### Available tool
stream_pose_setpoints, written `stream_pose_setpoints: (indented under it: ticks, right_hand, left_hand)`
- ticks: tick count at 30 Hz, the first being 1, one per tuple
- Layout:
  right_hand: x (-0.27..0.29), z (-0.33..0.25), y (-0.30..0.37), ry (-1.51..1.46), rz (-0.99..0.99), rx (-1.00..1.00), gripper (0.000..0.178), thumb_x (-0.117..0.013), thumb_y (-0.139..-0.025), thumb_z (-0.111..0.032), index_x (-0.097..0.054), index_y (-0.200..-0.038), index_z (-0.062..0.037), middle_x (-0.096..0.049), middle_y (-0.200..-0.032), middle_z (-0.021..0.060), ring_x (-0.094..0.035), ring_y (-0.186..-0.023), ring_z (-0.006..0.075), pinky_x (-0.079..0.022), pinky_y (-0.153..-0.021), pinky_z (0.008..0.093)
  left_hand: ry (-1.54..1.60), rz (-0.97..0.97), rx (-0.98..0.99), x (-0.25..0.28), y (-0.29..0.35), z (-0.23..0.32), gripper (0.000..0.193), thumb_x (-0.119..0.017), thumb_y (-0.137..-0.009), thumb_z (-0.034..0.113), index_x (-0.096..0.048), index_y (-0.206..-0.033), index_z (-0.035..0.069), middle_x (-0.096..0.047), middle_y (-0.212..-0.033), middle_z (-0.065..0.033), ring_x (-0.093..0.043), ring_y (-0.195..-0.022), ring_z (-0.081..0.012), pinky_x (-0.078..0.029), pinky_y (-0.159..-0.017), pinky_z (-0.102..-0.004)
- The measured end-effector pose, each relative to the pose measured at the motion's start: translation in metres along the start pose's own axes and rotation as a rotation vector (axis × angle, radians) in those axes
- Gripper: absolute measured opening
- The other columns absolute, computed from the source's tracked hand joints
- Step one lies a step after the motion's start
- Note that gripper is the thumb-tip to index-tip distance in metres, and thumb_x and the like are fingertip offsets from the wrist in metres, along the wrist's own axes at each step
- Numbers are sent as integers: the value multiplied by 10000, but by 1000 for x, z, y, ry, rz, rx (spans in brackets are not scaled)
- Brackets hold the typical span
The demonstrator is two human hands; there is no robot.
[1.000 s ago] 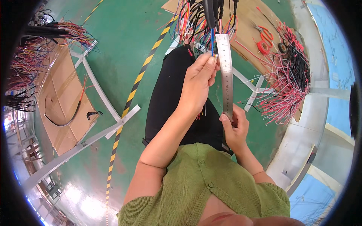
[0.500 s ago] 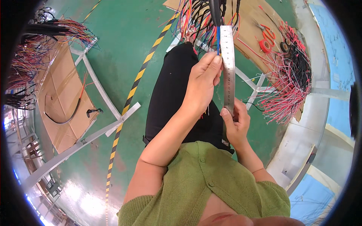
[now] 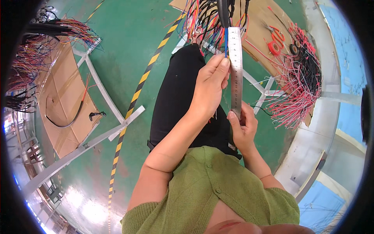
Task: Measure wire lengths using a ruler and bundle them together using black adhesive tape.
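Observation:
My left hand (image 3: 212, 80) pinches a small bundle of blue and other coloured wires (image 3: 226, 43) that comes out of a black sheathed cable (image 3: 223, 13). Close along the right side of these wires lies a steel ruler (image 3: 236, 66), its far end by the mouth of the sheath. The ruler's near end is held between the thumb and fingers of my right hand (image 3: 244, 126). The lower ends of the wires are mostly hidden behind my left hand.
Behind my hands hangs a mass of coloured wires (image 3: 198, 19). On cardboard at the right are orange-handled scissors (image 3: 277, 36), red tape (image 3: 274, 48) and a heap of red and black wires (image 3: 300, 85). A metal frame (image 3: 97, 84) with cardboard (image 3: 64, 117) stands left.
Almost nothing differs. The ruler sits very slightly lower against the wires; both hands keep their grips.

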State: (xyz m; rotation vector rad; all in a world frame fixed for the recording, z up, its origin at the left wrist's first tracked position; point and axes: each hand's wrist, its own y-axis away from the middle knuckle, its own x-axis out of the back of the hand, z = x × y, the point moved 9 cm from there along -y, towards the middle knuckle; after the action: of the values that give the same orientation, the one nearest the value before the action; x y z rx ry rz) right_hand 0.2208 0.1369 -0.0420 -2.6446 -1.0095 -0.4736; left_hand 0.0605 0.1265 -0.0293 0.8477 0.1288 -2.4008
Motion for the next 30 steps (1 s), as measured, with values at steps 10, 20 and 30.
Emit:
stream_pose_setpoints:
  ticks: [10,20,30]
  right_hand:
    - [29,19,7,109,122,-1,343,-599,-896,-33,-500,-1218,35,-573,-937,59,-559,-775,96,-481,-697,241]
    - [284,141,-181,616,332,-124,336,-667,-832,-251,-591,-1071,-27,-664,-814,122,-656,-752,198,-499,-704,338]
    - [260,102,-211,1019,387,307,295,-611,-866,-254,-634,-1062,-35,-608,-884,133,-592,-779,315,-479,-751,415]
  left_hand:
    - [-36,33,-5,6,-6,6,225,-455,-996,221,-557,-883,55,-444,-757,38,-350,-644,-33,-293,-571,-192]
    - [-8,31,10,18,15,27,250,-434,-1002,212,-553,-871,35,-408,-671,47,-337,-570,-30,-253,-500,-188]
    - [7,-34,87,19,24,37,236,-456,-989,231,-519,-846,55,-327,-649,69,-250,-542,-26,-209,-481,-189]
